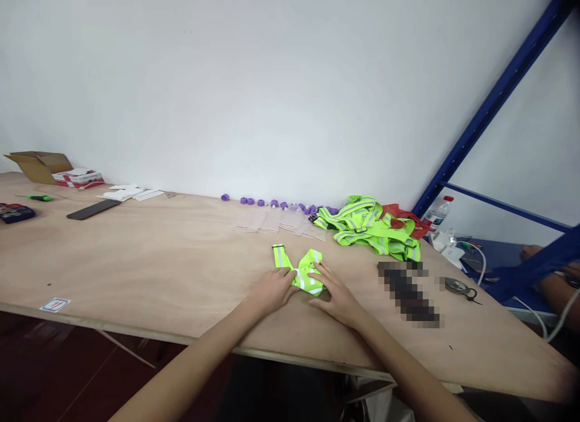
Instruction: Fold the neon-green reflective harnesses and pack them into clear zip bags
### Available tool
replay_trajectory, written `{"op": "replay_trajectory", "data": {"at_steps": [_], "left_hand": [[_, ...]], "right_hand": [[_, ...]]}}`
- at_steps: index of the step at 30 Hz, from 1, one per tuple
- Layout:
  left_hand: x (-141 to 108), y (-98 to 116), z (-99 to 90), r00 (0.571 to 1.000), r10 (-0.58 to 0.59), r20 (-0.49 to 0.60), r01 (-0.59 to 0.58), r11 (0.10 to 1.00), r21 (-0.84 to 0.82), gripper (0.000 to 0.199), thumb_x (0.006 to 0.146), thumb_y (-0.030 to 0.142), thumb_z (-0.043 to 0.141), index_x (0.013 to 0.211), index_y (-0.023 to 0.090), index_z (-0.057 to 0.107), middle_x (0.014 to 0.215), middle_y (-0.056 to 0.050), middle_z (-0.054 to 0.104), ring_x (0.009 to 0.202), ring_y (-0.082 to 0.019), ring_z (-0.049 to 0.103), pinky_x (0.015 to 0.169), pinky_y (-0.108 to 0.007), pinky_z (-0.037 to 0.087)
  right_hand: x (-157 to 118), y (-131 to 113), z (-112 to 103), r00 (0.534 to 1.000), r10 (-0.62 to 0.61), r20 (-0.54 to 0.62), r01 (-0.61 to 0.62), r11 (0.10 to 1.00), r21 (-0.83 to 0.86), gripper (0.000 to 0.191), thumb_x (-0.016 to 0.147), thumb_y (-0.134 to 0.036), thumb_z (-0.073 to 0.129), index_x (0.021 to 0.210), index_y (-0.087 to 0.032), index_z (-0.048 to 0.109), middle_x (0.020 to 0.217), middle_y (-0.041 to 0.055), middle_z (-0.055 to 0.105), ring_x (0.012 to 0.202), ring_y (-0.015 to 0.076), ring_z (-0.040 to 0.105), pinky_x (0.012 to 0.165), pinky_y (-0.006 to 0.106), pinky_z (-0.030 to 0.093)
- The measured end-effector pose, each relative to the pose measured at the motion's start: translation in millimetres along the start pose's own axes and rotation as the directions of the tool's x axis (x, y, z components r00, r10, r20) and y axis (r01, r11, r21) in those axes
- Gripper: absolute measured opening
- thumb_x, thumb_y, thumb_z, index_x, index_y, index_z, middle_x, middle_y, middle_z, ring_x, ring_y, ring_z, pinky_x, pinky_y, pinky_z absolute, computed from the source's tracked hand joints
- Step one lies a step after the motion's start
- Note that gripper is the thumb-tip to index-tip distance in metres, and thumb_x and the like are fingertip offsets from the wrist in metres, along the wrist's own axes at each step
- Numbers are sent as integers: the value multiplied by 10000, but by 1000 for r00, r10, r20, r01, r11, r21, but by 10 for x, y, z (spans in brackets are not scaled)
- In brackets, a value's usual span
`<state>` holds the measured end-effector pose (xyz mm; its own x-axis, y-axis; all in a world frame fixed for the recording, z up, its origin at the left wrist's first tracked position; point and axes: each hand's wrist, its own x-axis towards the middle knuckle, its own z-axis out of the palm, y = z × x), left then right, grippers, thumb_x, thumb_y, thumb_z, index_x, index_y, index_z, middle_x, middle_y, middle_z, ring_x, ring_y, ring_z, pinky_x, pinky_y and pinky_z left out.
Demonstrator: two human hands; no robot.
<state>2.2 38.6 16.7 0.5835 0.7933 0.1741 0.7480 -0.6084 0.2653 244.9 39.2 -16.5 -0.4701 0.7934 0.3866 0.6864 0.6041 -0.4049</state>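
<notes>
A neon-yellow reflective strap (pixel 309 278) with silver stripes lies partly folded on the wooden table (pixel 181 259). One short end with a dark buckle sticks up to the left. My left hand (pixel 272 291) pinches the strap's left side, fingers closed on it against the tabletop. On the other side, my right hand (pixel 338 294) curls over the bundle, its fingertips on the folds and its thumb low at the near edge. Parts of the strap are hidden under the fingers. Beyond it lies a tangled pile of similar reflective straps (pixel 369 228).
Clear plastic bags (pixel 267 219) and several purple rolls (pixel 261 202) lie along the wall. To the right are a bottle (pixel 438 213), a blurred dark object (pixel 410 295) and a blue metal frame (pixel 493 101). An open cardboard box (pixel 38 167) stands far left. Another person's hand (pixel 531 253) shows at right.
</notes>
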Motion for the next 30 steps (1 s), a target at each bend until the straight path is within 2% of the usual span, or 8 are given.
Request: {"op": "replay_trajectory", "data": {"at_steps": [2,6,10,13,18,22,26,30], "left_hand": [[33,-32,-6,1000,-5,-21,4,999,-31,338,1009,398,438,1228,188,589,1186,-143,680,1079,-294,644,921,-402,487],[154,-106,-54,997,-51,-56,45,994,-97,369,1024,407,375,1080,180,661,1062,-122,715,998,-266,645,893,-372,467],[318,-202,-98,995,-68,-79,58,990,-125,470,1038,421,299,902,175,675,930,-107,704,939,-242,615,924,-374,427],[436,-295,-106,993,-79,-84,68,989,-127,505,1045,422,266,881,179,678,941,-91,694,994,-234,594,1004,-399,376],[595,-471,-32,985,-150,-83,139,983,-122,498,1047,424,243,1034,207,690,1179,-84,645,1142,-241,538,1057,-430,335],[681,-549,78,966,-244,-88,234,966,-111,430,1040,409,277,1107,217,656,1195,-83,638,1160,-234,534,1040,-394,355],[696,-543,117,895,-417,-162,405,909,-103,484,986,523,376,1221,162,598,1326,-174,572,1244,-333,479,1050,-484,325],[658,-557,53,826,-534,-181,519,845,-128,536,927,593,448,1086,140,686,1237,-211,624,1207,-399,509,1018,-526,326]], "right_hand": [[42,22,-20,1000,25,-2,-25,1000,10,539,850,-447,710,1321,-208,603,1497,149,497,1403,318,440,1136,541,386],[214,30,-78,996,88,-16,-88,996,3,357,926,-439,605,1180,-190,643,1210,129,690,1150,284,622,998,453,483],[400,17,-142,986,170,6,-169,985,-19,310,947,-452,547,1058,-178,640,1044,107,714,958,266,649,866,393,496],[507,42,-127,974,228,-1,-227,971,76,326,969,-470,479,1017,-177,614,968,78,707,864,232,643,793,350,496],[671,225,74,955,287,-73,-265,938,224,396,970,-484,445,1201,-193,583,1114,79,693,992,237,650,853,365,509],[787,408,254,947,281,-155,-251,950,186,387,939,-454,478,1139,-186,673,1168,138,663,1139,289,596,1016,453,446],[837,486,318,954,249,-165,-217,958,188,401,926,-406,497,1232,-207,665,1313,139,626,1256,305,539,1091,501,389],[835,479,316,970,206,-133,-174,960,220,347,953,-374,464,1142,-234,720,1208,99,705,1156,274,621,1047,470,447]]}}
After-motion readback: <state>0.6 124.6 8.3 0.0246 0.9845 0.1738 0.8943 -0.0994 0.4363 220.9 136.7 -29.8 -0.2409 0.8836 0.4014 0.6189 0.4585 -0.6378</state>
